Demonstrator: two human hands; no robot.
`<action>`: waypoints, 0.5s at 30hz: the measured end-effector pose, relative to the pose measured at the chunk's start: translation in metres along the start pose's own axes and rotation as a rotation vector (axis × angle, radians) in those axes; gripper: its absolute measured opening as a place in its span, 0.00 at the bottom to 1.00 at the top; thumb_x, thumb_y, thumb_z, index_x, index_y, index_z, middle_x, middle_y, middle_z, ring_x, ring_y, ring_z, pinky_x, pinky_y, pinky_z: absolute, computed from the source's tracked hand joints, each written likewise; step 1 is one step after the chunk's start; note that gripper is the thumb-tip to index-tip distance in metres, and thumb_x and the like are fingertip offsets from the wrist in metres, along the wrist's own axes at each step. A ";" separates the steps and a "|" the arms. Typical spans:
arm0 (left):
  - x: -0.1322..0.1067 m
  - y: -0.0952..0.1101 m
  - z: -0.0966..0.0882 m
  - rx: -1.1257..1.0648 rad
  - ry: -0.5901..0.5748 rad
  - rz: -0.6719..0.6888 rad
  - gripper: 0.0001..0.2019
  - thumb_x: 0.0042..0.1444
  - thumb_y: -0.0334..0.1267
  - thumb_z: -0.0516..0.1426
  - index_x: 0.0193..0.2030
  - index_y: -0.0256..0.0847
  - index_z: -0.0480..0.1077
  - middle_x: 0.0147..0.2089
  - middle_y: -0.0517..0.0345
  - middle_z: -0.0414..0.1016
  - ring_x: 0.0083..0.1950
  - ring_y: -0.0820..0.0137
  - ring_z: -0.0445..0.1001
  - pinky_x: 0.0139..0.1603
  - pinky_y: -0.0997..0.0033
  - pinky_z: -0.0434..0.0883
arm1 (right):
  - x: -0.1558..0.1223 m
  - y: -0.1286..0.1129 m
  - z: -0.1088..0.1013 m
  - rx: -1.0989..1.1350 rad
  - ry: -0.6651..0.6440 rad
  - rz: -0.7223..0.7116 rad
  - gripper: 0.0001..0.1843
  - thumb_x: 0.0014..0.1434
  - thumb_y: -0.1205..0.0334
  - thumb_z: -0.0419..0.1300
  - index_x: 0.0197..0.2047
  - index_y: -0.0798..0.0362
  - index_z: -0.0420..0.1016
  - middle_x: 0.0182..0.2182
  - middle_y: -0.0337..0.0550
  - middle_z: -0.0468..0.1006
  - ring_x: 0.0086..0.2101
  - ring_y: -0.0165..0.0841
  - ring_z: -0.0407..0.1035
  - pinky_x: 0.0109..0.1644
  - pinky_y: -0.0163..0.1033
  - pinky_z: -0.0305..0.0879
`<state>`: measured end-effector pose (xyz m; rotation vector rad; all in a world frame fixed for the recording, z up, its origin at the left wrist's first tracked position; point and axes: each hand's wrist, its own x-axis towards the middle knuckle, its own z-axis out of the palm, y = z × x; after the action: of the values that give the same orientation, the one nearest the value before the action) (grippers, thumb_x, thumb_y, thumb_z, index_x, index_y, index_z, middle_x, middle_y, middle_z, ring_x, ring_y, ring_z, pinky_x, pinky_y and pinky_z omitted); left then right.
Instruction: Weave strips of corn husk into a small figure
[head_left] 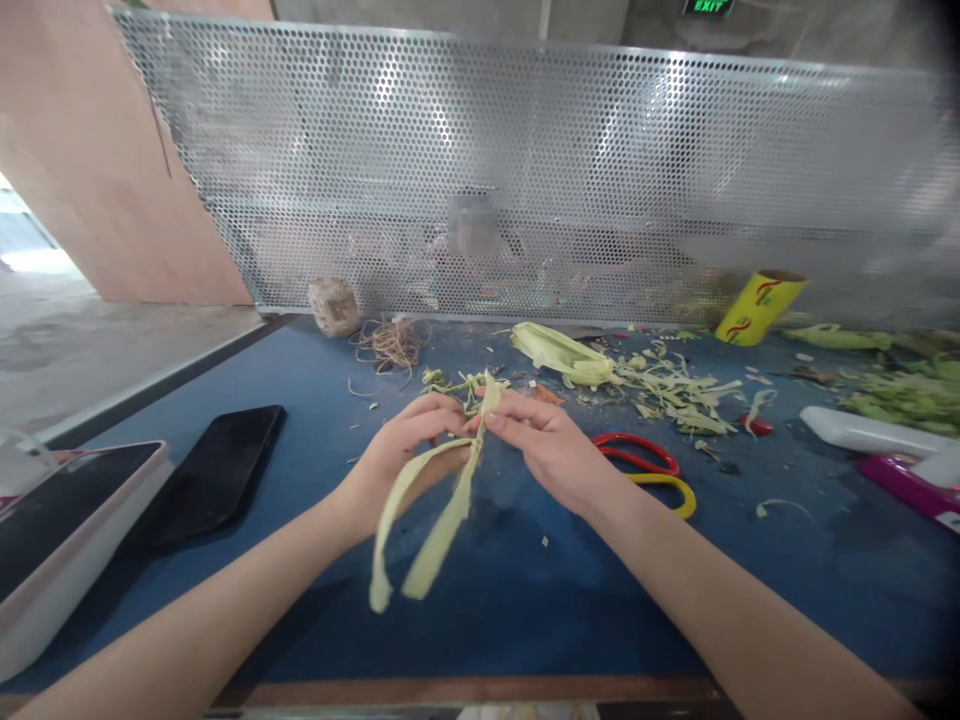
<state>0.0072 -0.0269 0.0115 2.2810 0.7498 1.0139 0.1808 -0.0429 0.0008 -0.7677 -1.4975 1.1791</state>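
Note:
Both hands meet over the middle of the blue table, around pale green corn husk strips (442,535). My right hand (551,440) pinches the strips near their upper end between thumb and fingers. Curled around the same spot from the left, my left hand (412,445) has its fingertips against the husk. Two long tails of husk hang down toward me, apart from each other at their ends. Just beyond the hands lies a husk-wrapped corn cob (559,355). Red-and-yellow-handled scissors (660,470) rest beside my right wrist, their blades hidden.
A perforated metal screen (540,180) borders the table's far side, with a person behind it. Left are a black phone (217,470), a pink-edged case (90,560) and a twine heap (394,343). Right are husk scraps (686,390), a yellow roll (757,308) and a white-and-purple tool (907,480).

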 end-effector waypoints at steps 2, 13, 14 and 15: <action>0.001 -0.002 -0.002 0.064 0.022 0.034 0.04 0.52 0.35 0.54 0.29 0.40 0.67 0.35 0.54 0.66 0.37 0.68 0.66 0.39 0.70 0.64 | 0.000 -0.002 -0.002 -0.039 0.037 -0.041 0.06 0.52 0.58 0.58 0.32 0.43 0.78 0.43 0.38 0.72 0.50 0.33 0.60 0.55 0.43 0.53; 0.002 -0.003 -0.004 0.155 0.018 0.011 0.06 0.53 0.37 0.53 0.28 0.39 0.67 0.32 0.56 0.67 0.35 0.69 0.65 0.36 0.73 0.63 | 0.000 -0.006 0.003 0.178 0.067 0.127 0.06 0.53 0.58 0.57 0.30 0.50 0.71 0.27 0.37 0.73 0.30 0.29 0.69 0.33 0.35 0.66; 0.001 -0.003 -0.003 0.159 0.005 -0.006 0.06 0.54 0.37 0.53 0.28 0.39 0.66 0.31 0.57 0.67 0.34 0.69 0.65 0.36 0.73 0.63 | 0.000 -0.006 0.003 0.232 0.055 0.163 0.06 0.53 0.58 0.57 0.30 0.50 0.69 0.27 0.37 0.72 0.30 0.29 0.69 0.32 0.35 0.66; 0.001 -0.003 -0.002 0.158 -0.009 -0.032 0.06 0.54 0.37 0.52 0.29 0.39 0.66 0.29 0.58 0.66 0.33 0.70 0.65 0.35 0.74 0.62 | 0.000 -0.006 0.002 0.276 0.038 0.201 0.05 0.53 0.58 0.56 0.31 0.50 0.67 0.27 0.37 0.72 0.30 0.29 0.69 0.31 0.36 0.67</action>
<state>0.0052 -0.0243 0.0112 2.3964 0.8883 0.9592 0.1793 -0.0457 0.0066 -0.7589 -1.2134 1.4776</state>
